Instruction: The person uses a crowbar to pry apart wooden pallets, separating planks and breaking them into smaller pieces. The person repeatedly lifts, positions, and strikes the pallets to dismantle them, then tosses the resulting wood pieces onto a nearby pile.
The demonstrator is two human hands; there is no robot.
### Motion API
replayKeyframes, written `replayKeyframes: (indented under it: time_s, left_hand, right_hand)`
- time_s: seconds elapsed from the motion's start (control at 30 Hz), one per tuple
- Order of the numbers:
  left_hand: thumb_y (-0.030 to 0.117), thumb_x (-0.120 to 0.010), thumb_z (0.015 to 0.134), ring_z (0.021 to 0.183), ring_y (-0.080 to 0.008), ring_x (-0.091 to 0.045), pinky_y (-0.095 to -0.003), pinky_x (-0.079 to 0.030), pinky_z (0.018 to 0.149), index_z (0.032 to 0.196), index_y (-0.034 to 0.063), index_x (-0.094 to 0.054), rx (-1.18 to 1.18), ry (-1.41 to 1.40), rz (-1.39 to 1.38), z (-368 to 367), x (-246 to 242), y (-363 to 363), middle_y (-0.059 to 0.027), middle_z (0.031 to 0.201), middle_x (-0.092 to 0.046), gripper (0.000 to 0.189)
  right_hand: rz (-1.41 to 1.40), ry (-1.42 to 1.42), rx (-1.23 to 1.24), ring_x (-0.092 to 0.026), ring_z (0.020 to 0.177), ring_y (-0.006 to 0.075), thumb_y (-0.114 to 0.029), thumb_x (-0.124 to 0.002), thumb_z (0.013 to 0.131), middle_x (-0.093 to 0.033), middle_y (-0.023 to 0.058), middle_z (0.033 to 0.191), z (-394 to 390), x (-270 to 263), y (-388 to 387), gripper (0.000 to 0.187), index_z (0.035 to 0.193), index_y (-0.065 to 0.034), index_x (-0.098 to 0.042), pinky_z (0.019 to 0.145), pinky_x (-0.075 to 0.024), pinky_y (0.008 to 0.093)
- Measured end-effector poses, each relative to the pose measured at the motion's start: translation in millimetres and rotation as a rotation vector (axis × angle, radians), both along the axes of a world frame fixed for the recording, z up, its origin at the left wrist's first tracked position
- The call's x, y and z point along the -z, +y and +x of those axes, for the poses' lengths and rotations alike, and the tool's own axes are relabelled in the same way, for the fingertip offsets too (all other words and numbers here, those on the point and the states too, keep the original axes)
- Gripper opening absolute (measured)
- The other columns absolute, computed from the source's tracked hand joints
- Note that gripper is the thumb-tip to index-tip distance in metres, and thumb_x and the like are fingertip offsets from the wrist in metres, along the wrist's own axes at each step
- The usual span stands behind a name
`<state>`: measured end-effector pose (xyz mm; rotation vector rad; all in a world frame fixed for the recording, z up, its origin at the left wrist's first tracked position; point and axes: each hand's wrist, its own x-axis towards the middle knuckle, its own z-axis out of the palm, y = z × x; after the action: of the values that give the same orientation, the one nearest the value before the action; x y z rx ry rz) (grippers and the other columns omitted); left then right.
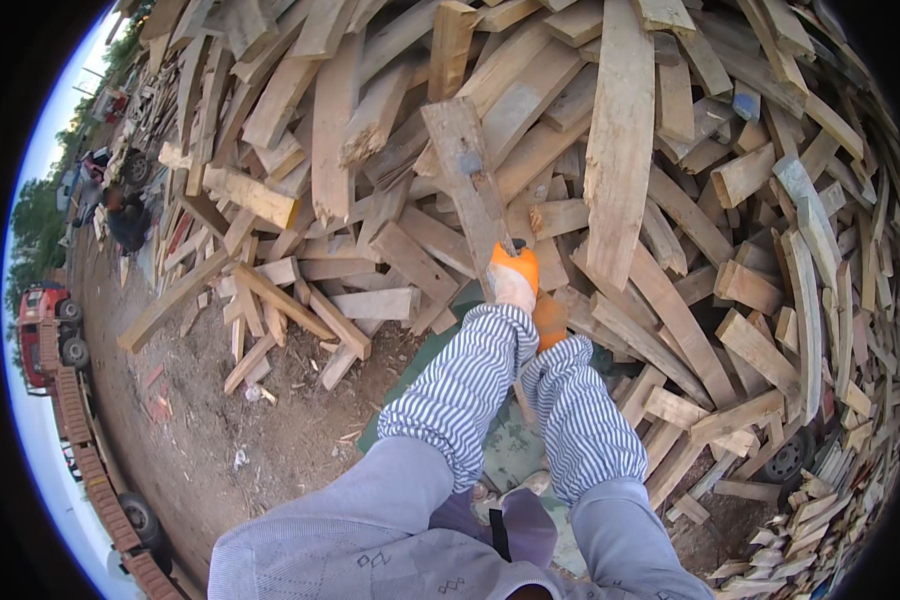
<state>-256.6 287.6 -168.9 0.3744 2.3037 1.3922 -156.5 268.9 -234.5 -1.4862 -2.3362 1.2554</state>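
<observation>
My left hand (514,271), in an orange-coated work glove, grips the near end of a weathered wooden board (465,169). The board points away from me over the heap of scrap lumber (525,97) and has a grey patch and rough edges. Close behind and to the right of it is my right hand (550,319), also in an orange glove. The striped sleeve covers of both arms hide part of it, and its fingers and any grip are not visible. A wide pale plank (621,142) lies on the heap to the right of the held board.
Under my arms is a green sheet (506,442). Loose offcuts (251,364) lie on the bare dirt (270,450) at left. Farther left are a red truck (45,337) with a long trailer and a crouching person (126,221). Stacked wood and a wheel (787,457) stand at right.
</observation>
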Motion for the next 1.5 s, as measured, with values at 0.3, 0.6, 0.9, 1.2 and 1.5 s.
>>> replayKeyframes:
  time_s: [0.3, 0.6, 0.9, 1.2, 1.5]
  left_hand:
    - [0.031, -0.07, 0.087, 0.111, -0.0511, -0.069, -0.0523, -0.057, 0.09, 0.117, -0.0027, -0.071, 0.184, -0.14, -0.344, -1, -98, -8, -0.0324, 0.114, -0.073, 0.045]
    - [0.029, -0.069, 0.094, 0.097, -0.0469, -0.073, -0.0513, -0.057, 0.083, 0.123, 0.0064, -0.072, 0.058, 0.031, -0.181, -5, -31, -22, -0.0278, 0.1, -0.076, 0.037]
    - [0.021, -0.071, 0.095, 0.084, -0.0398, -0.075, -0.0445, -0.056, 0.075, 0.119, 0.0016, -0.07, 0.061, -0.055, 0.035, -7, 5, -43, -0.0228, 0.089, -0.075, 0.031]
    - [0.027, -0.07, 0.095, 0.091, -0.0489, -0.072, -0.0498, -0.056, 0.078, 0.12, -0.0001, -0.07, 0.088, 0.051, -0.029, -20, 20, -37, -0.0299, 0.094, -0.074, 0.037]
    - [0.026, -0.072, 0.093, 0.09, -0.0445, -0.075, -0.0463, -0.057, 0.079, 0.128, -0.0053, -0.067, 0.078, -0.008, 0.034, -28, 40, -38, -0.0302, 0.093, -0.074, 0.048]
  right_hand:
    - [0.175, -0.178, -0.268, -0.074, 0.1, 0.0448, -0.034, -0.065, 0.099, -0.076, 0.0261, 0.113, 22, -71, -5, 0.039, 0.125, -0.0062, -0.071, 0.083, -0.0595, 0.0506]
    - [0.028, -0.135, -0.106, -0.074, 0.1, 0.0448, -0.034, -0.066, 0.098, -0.076, 0.026, 0.112, -17, 0, -42, 0.039, 0.125, -0.0063, -0.071, 0.083, -0.0594, 0.0506]
    - [-0.033, -0.122, -0.051, -0.074, 0.099, 0.0448, -0.033, -0.066, 0.098, -0.076, 0.0259, 0.112, -14, 57, -75, 0.039, 0.125, -0.0063, -0.071, 0.083, -0.0592, 0.0507]
    - [0.007, -0.091, 0.004, -0.074, 0.098, 0.0447, -0.033, -0.067, 0.097, -0.076, 0.0257, 0.111, -34, 61, -60, 0.039, 0.125, -0.0064, -0.07, 0.082, -0.059, 0.0508]
    - [0.03, -0.06, 0.049, -0.074, 0.098, 0.0447, -0.032, -0.068, 0.097, -0.076, 0.0256, 0.11, -47, 61, -65, 0.039, 0.125, -0.0064, -0.07, 0.082, -0.0589, 0.0509]
